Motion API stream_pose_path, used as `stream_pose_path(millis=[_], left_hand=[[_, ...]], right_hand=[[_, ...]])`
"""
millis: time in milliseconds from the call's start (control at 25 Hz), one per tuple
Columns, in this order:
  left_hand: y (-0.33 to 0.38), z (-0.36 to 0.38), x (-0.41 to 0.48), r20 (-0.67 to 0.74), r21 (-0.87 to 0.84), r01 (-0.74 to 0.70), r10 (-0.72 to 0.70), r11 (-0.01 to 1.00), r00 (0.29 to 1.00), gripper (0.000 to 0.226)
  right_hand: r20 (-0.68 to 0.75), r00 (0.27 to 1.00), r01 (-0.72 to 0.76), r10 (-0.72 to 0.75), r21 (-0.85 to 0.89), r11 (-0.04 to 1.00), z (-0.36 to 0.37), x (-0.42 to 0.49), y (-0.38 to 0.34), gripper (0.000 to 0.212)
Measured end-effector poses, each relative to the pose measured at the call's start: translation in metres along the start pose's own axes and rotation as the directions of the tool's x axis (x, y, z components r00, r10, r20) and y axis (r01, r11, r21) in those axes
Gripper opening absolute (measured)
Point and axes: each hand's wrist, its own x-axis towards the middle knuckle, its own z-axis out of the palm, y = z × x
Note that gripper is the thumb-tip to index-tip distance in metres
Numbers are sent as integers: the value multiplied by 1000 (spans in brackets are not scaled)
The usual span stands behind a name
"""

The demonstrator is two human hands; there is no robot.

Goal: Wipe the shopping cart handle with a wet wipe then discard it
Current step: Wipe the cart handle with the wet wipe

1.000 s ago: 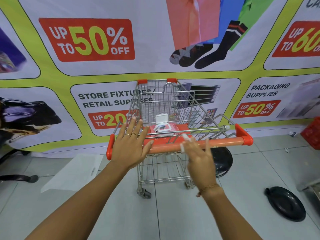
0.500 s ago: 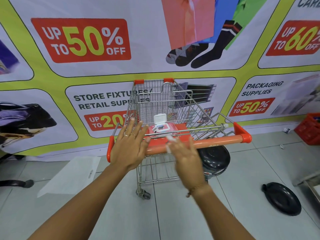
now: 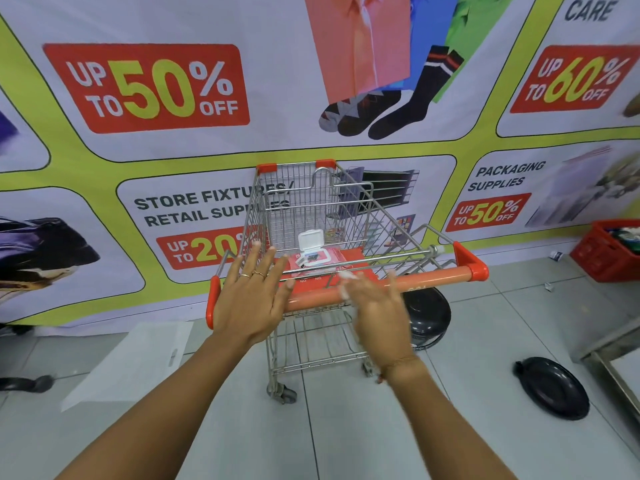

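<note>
A small metal shopping cart stands against the banner wall, its orange handle facing me. My left hand lies flat on the handle's left part, fingers spread, two rings on it. My right hand presses a white wet wipe on the middle of the handle; only scraps of the wipe show past the blurred fingers. A red wet wipe pack with its white lid flipped up lies on the cart's orange seat flap.
A dark round bin sits on the floor behind the cart's right side, its black lid lying further right. A red crate stands at the right wall, a metal frame below it. A clear plastic bag lies left.
My right hand has slid the wipe leftward along the handle, toward my left hand. The left hand has stayed flat on the handle. My head has turned slightly right.
</note>
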Motion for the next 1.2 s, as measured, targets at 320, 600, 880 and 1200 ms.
stream_pose_path(millis=[320,600,880,1200], left_hand=[[4,2,1,12,-14,0,0,1000,1000,75],[5,1,0,78,73,-7,1,997,997,75],[17,1,2,95,137,-27,14,990,995,76],[16,7,8,201,202,-10,-32,979,979,83]], right_hand=[[-34,997,74,-74,14,997,11,4,-61,44],[44,999,6,-6,11,1000,2,0,-9,56],[108,962,-239,251,-114,964,-20,-2,61,57],[244,953,-170,178,-57,984,-40,28,75,29]])
